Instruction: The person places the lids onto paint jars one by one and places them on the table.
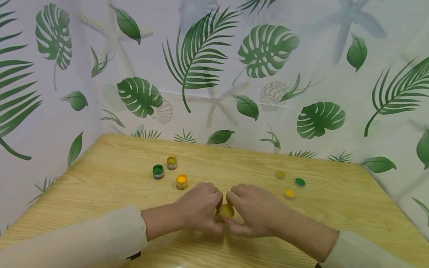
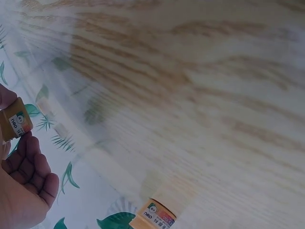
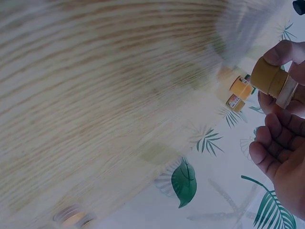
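Note:
Close above the table in the head view, my two hands meet at a small ochre paint jar (image 3: 265, 76). My left hand (image 1: 197, 208) grips the jar's body, whose printed label shows in the left wrist view. With thumb and fingers, my right hand (image 1: 259, 210) pinches the jar's round lid (image 1: 226, 211), which has a clear rim. The jar lies on its side between the hands, lid toward the right one. Fingers hide part of both; I cannot tell whether the lid is loose.
Left of the hands stand three uncovered paint jars: green (image 1: 158, 172), mustard (image 1: 172, 163) and orange-yellow (image 1: 182, 181). Three loose lids lie at the right: mustard (image 1: 280, 174), green (image 1: 299, 182) and yellow (image 1: 289, 193). A leaf-patterned cloth (image 1: 214, 123) rises behind the wooden table (image 1: 110, 167).

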A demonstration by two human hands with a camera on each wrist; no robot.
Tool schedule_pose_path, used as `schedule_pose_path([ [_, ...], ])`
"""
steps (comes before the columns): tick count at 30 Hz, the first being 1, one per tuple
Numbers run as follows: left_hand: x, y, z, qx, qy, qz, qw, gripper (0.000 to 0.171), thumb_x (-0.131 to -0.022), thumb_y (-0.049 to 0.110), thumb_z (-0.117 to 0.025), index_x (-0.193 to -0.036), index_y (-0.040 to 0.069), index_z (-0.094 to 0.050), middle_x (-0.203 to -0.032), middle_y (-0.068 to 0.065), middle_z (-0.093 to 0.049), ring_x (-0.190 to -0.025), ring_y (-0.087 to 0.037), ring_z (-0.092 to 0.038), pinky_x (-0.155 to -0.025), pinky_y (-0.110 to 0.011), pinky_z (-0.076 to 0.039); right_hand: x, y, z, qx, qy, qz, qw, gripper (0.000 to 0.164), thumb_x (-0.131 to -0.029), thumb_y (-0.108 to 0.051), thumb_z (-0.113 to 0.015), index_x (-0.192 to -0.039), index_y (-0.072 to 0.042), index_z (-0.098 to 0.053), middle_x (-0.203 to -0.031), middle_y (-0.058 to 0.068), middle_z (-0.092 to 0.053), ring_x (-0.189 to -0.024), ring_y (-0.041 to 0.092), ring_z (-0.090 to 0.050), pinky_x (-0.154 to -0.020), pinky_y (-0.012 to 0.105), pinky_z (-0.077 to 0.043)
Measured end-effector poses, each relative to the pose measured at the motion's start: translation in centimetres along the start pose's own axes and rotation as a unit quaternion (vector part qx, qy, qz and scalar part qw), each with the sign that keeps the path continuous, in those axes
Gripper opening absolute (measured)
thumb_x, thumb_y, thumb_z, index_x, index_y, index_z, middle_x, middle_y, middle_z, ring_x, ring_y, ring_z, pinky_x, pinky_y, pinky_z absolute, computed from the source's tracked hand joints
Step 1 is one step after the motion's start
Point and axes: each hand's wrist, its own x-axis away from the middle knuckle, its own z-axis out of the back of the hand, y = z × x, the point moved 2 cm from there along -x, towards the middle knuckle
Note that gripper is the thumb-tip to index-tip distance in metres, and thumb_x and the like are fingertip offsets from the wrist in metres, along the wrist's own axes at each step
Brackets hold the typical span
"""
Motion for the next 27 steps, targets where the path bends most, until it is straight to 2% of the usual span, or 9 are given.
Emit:
schedule_pose_path([
  [6, 0.11, 0.0, -0.17, 0.005, -0.004, -0.001, 1.0, 0.031, -0.071, 0.04, -0.079, -0.073, 0.013, -0.063, -0.064, 0.01, -0.057, -0.059, 0.0, -0.042, -0.059, -0.012, -0.036, -0.11, -0.07, -0.28, -0.009, -0.002, -0.001, 1.0, 0.025, -0.084, -0.038, -0.067, -0.084, -0.017, -0.055, -0.074, -0.011, -0.045, -0.064, 0.003, -0.04, -0.058, 0.018, -0.039],
  [16, 0.31, 0.38, -0.73, 0.032, 0.023, -0.029, 0.9988, 0.026, -0.07, 0.034, -0.079, -0.068, 0.016, -0.061, -0.059, 0.012, -0.053, -0.055, 0.002, -0.039, -0.056, -0.008, -0.033, -0.22, -0.35, -0.43, -0.02, -0.014, 0.004, 1.0, 0.025, -0.082, -0.038, -0.07, -0.084, -0.017, -0.056, -0.073, -0.012, -0.046, -0.064, 0.002, -0.041, -0.059, 0.018, -0.041],
  [22, 0.25, 0.43, -0.81, 0.028, 0.031, -0.023, 0.9989, 0.028, -0.068, 0.036, -0.08, -0.067, 0.016, -0.059, -0.058, 0.013, -0.05, -0.055, 0.001, -0.038, -0.057, -0.01, -0.032, -0.32, -0.45, -0.54, -0.027, -0.014, 0.005, 1.0, 0.025, -0.082, -0.038, -0.07, -0.082, -0.017, -0.056, -0.07, -0.013, -0.045, -0.061, 0.001, -0.039, -0.056, 0.016, -0.038],
  [27, 0.3, 0.44, -0.86, 0.016, 0.031, -0.009, 0.9994, 0.032, -0.067, 0.039, -0.081, -0.065, 0.017, -0.058, -0.057, 0.013, -0.046, -0.054, 0.0, -0.036, -0.057, -0.012, -0.031, -0.45, -0.57, -0.78, -0.039, -0.006, -0.013, 0.999, 0.027, -0.082, -0.037, -0.069, -0.075, -0.016, -0.055, -0.064, -0.013, -0.04, -0.056, 0.0, -0.034, -0.052, 0.015, -0.033],
])
